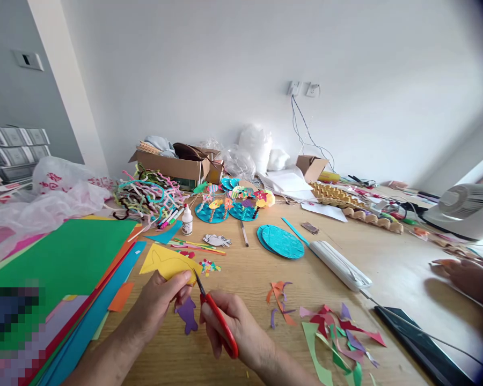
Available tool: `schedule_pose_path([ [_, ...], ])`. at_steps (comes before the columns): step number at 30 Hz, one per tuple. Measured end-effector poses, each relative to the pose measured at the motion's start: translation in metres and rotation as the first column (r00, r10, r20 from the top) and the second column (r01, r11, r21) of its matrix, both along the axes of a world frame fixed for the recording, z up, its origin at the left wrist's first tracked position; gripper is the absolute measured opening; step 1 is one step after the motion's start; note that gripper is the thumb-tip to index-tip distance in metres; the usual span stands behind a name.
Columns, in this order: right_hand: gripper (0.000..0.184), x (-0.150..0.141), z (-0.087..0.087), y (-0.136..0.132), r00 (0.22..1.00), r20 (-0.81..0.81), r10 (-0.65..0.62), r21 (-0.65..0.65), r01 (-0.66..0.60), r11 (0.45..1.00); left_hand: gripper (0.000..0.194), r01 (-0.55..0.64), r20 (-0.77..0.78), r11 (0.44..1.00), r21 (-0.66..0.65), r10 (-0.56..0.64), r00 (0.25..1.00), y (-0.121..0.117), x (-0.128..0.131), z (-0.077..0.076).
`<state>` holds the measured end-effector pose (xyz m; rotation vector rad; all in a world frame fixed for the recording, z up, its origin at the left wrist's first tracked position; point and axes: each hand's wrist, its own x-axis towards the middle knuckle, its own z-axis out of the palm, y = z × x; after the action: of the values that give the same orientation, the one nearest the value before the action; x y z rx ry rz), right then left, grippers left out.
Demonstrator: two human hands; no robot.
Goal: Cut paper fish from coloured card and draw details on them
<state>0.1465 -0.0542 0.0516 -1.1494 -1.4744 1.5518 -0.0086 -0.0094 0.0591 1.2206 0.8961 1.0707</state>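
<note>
In the head view, a small white glue bottle (187, 221) stands upright on the worktop (241, 268). On the person's side of the bottle, the left hand (163, 297) pinches a piece of yellow paper (165, 261) between thumb and fingers; a curved outline is drawn on the paper. The right hand (242, 326), nearer the person than the bottle and to its right, is curled around red-handled scissors (230, 338), with the blades at the right end of the yellow paper. A purple paper cutout (188, 316) lies on the worktop on the person's side of the bottle. Just right of the bottle is a grey-and-white paper fish (216, 240); farther right lie two overlapping blue ovals (284, 242) and a white power strip (338, 264). Left of the bottle are stacked coloured sheets, a green sheet (76, 241) on top, and, behind it to the left, a tangle of pipe cleaners (148, 197). Well right of the bottle, another person's hand (473, 281) shows; its grip is unclear.
</note>
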Motion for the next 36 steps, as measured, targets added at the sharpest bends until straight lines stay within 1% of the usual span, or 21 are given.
schedule_pose_path([
  [5,0.025,0.001,-0.002,-0.001,1.000,-0.016,0.003,-0.014,-0.003,1.000,0.030,0.001,0.004,1.000,-0.026,-0.001,1.000,-0.001,0.000,0.002],
  [12,0.026,0.001,0.001,-0.001,1.000,0.014,-0.008,-0.032,0.009,0.999,0.030,0.000,-0.001,0.999,-0.035,0.000,1.000,-0.003,0.001,0.008],
  [16,0.026,0.001,-0.002,0.000,1.000,0.008,-0.010,-0.034,0.011,0.999,0.030,0.009,0.007,0.999,-0.044,-0.008,1.000,-0.004,0.001,0.011],
  [22,0.025,0.001,-0.005,0.000,1.000,0.012,-0.005,-0.044,0.006,0.999,0.030,0.041,0.038,0.997,-0.059,-0.038,0.999,-0.003,-0.001,0.010],
  [28,0.029,0.002,-0.006,0.000,1.000,0.020,-0.004,-0.040,0.005,0.999,0.030,0.072,0.024,0.996,-0.047,-0.071,0.997,-0.001,-0.004,0.009],
  [32,0.030,0.002,-0.005,0.001,0.999,0.030,-0.024,-0.049,0.026,0.998,0.030,0.054,0.016,0.998,-0.017,-0.054,0.998,0.001,-0.005,0.012],
  [36,0.030,0.001,-0.004,0.001,0.999,0.027,-0.019,-0.053,0.020,0.998,0.030,0.038,0.013,0.999,-0.013,-0.037,0.999,0.001,-0.004,0.015],
])
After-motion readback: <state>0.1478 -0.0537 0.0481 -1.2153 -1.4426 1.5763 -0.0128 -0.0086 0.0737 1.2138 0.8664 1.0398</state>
